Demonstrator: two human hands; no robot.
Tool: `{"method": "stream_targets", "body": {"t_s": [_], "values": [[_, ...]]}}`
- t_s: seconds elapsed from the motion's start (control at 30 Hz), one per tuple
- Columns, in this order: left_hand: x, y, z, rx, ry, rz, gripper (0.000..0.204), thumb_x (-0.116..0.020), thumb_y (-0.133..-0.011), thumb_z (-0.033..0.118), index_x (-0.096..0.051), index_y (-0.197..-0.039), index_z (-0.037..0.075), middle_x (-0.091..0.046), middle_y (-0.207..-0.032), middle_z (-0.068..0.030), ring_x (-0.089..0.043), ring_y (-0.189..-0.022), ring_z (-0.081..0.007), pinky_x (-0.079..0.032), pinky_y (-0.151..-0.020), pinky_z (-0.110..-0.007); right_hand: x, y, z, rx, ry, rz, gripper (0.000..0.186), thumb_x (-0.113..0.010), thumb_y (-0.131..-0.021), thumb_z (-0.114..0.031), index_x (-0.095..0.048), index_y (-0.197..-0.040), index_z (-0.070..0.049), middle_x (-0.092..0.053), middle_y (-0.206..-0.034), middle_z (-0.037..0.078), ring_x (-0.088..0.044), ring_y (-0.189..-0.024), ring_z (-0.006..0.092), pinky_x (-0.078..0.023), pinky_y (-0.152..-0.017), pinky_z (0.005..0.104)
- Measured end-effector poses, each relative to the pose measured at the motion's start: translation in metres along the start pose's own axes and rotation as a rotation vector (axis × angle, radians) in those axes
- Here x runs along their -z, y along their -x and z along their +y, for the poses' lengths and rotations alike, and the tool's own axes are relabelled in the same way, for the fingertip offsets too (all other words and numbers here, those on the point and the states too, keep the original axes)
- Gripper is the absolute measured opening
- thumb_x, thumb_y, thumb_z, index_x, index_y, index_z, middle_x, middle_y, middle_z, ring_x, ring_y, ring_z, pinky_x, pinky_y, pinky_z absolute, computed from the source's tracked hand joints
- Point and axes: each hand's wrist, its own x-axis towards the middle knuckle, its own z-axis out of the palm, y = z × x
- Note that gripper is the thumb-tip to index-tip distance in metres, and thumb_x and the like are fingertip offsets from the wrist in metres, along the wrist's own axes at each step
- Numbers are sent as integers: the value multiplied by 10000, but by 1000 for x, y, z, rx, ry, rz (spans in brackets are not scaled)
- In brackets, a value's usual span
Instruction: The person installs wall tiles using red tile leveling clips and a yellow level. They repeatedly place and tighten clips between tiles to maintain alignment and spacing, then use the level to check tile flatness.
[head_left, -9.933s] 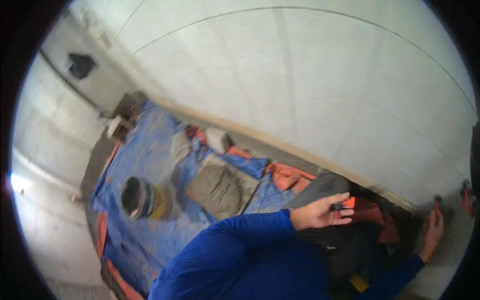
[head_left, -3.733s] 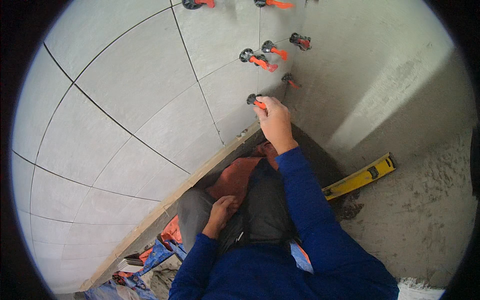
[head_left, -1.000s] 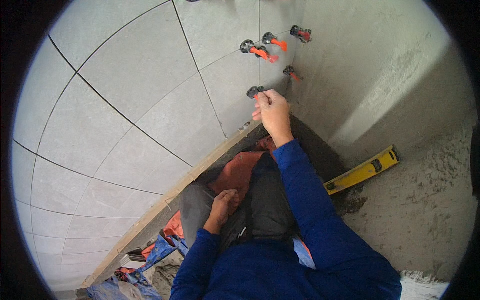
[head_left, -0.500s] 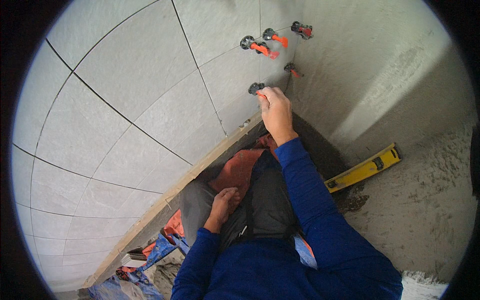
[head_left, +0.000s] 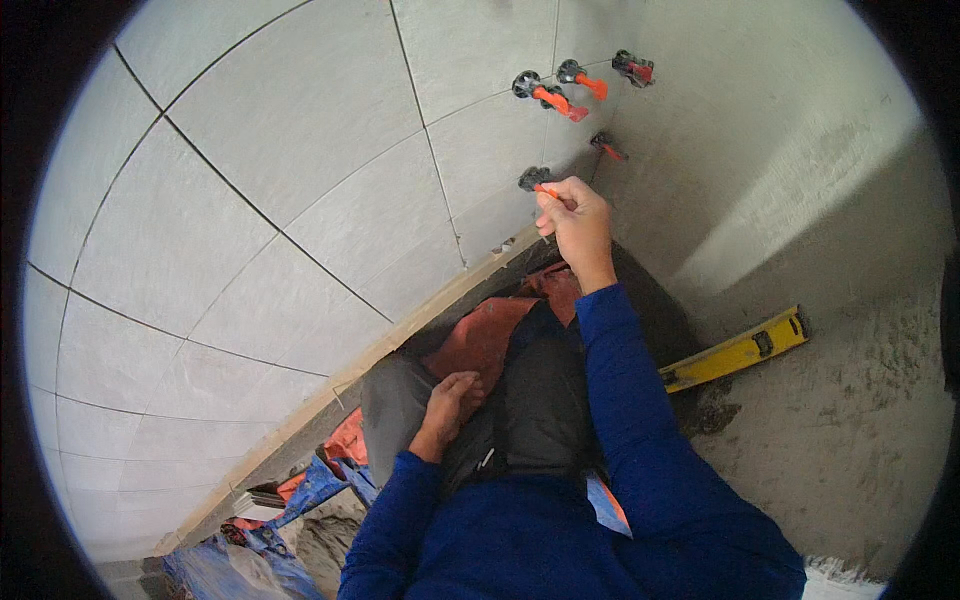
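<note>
At the far left, a wall of large pale tiles (head_left: 330, 190), with dark lines at its joints, bows across the view. Along its foot runs a wooden strip (head_left: 290, 428), slanting up toward the corner. At the lower left lie a crumpled blue sheet (head_left: 225, 565) and, beside the strip, a small stack of thin pieces (head_left: 260, 505); a patch of grey mortar (head_left: 335, 535) shows to the right of these.

Next comes the left hand (head_left: 448, 415), low over the dark trousers (head_left: 545, 420), its fingers loosely curled; from this angle I cannot tell whether it holds anything. An orange-red cloth (head_left: 485, 335) lies just beyond it.

The two hands are well apart. Farther right and higher, the right hand (head_left: 577, 222) pinches the orange handle of the lowest clip (head_left: 534, 179), whose black disc sits against the tiles near the corner. Above it, a cluster of similar black clips (head_left: 526, 84) with orange or red handles stands out from the tiles, and a smaller red-handled clip (head_left: 608, 148) sits at the corner.

To the right rises a plain grey wall (head_left: 790, 130), with a band of light across it. Below the band, a yellow spirit level (head_left: 735, 350) slants upward to the right, near the blue right sleeve (head_left: 635, 390).
</note>
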Motion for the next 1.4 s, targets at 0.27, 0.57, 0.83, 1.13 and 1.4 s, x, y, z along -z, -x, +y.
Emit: {"method": "stream_targets", "body": {"t_s": [0.27, 0.57, 0.83, 1.13, 1.4], "values": [[1, -2, -3, -19, 12, 21, 271, -596, -1030, 220, -640, -1217, 29, -682, -1023, -60, -660, -895, -183, -556, -818, -323, 1, 0, -14, -214, -211, 27, 110, -664, -922, -11, -658, -998, 67, -700, -854, 131, -684, -609, 167, -557, -522, 284], [4, -3, -5, 7, 11, 46, 280, -619, -1009, 219, -655, -1209, 27, -682, -1035, -61, -649, -900, -176, -537, -783, -324, -4, -1, -18, -152, -8, 14, 95, -658, -942, -24, -663, -998, 53, -688, -851, 117, -659, -622, 141, -533, -522, 269], [8, -4, -8, -49, 0, -17, 316, -635, -1011, 242, -640, -1238, 22, -679, -1044, -60, -652, -918, -177, -540, -823, -315, -2, 2, -20, -22, 206, -4, 36, -629, -957, -4, -648, -959, 27, -691, -792, 95, -688, -644, 142, -550, -555, 285], [0, -1, -1, -2, -27, 13, 255, -614, -1024, 229, -653, -1189, 40, -676, -1017, -44, -655, -902, -178, -556, -779, -333, 3, -2, 8, 404, 421, 13, 51, -617, -959, 11, -651, -995, -1, -691, -821, 112, -698, -692, 151, -564, -614, 303], [0, 3, 1, -6, -30, 2, 282, -602, -1029, 224, -647, -1217, 18, -684, -1061, -66, -657, -933, -180, -550, -832, -307, 11, -3, -4, 304, 386, -68, 68, -614, -959, 19, -660, -1005, 0, -696, -843, 87, -669, -678, 121, -551, -588, 298]]}}
